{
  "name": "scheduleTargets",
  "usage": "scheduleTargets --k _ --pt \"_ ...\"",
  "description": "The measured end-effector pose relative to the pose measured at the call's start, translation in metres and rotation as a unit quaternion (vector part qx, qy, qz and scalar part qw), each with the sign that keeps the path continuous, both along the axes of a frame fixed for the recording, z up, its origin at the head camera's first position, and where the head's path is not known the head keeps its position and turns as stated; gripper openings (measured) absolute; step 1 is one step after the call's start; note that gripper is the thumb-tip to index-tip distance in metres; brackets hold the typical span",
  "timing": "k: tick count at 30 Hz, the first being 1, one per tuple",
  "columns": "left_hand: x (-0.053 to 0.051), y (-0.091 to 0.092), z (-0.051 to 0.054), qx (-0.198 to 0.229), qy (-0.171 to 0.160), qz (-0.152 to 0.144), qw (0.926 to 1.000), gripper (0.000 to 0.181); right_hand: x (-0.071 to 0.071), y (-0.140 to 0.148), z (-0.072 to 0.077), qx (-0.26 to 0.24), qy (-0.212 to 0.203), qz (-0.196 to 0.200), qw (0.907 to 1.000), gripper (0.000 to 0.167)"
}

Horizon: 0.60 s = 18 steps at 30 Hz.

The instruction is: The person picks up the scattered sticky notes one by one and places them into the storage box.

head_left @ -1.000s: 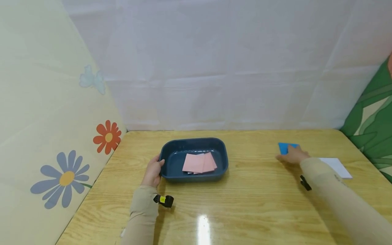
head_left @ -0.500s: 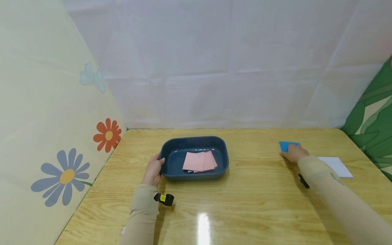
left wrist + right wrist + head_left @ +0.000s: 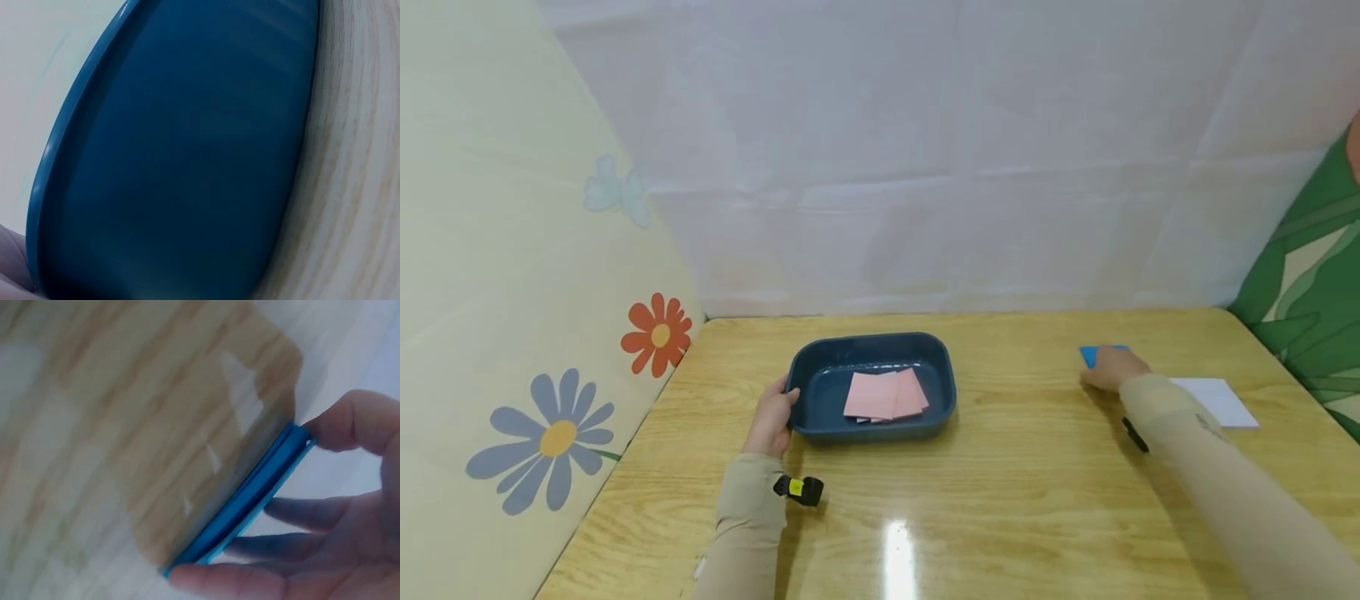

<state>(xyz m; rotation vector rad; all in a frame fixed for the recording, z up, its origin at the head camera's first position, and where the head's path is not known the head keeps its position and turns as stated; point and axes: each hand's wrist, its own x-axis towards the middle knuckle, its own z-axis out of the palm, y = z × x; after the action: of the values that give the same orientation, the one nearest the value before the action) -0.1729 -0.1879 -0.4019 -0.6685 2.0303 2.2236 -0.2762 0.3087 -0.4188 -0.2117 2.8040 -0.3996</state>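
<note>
My left hand (image 3: pixel 771 421) grips the left end of a dark blue tray (image 3: pixel 876 436), thumb on its rim. Inside lie several pink paper squares (image 3: pixel 872 396), overlapping, with a bit of white beneath. In the left wrist view the tray's side (image 3: pixel 181 144) fills the middle, and part of the hand (image 3: pixel 14 269) shows at the lower left. At the right back, my right hand (image 3: pixel 1116 369) covers much of a blue paper stack (image 3: pixel 1090 354). The right wrist view shows thumb and fingers of the right hand (image 3: pixel 325 525) holding the layered blue stack (image 3: pixel 244 500) by its ends.
White paper (image 3: pixel 1221 402) lies on the wooden table (image 3: pixel 1000 500) beside my right forearm. A white cloth hangs behind the table's back edge, with flower-printed cloth at the left and leaf-printed cloth at the right.
My right hand has shifted slightly over the blue stack, so less blue shows than before. The left hand and the tray keep their places, with only a slight shift of the head view.
</note>
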Motion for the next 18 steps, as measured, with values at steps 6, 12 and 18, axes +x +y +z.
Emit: scheduleTargets --k 6,12,18 --pt "0.0 -0.001 0.0 0.005 0.004 -0.001 1.0 0.048 0.002 0.004 0.002 -0.01 0.011 0.021 0.9997 0.064" --pt "0.0 -0.001 0.0 0.001 0.009 -0.002 1.0 0.048 0.009 0.002 0.001 0.017 0.005 0.029 0.9994 0.069" --pt "0.0 0.001 0.0 -0.002 0.006 -0.001 1.0 0.048 0.009 0.004 -0.002 0.005 0.014 0.006 0.9999 0.065"
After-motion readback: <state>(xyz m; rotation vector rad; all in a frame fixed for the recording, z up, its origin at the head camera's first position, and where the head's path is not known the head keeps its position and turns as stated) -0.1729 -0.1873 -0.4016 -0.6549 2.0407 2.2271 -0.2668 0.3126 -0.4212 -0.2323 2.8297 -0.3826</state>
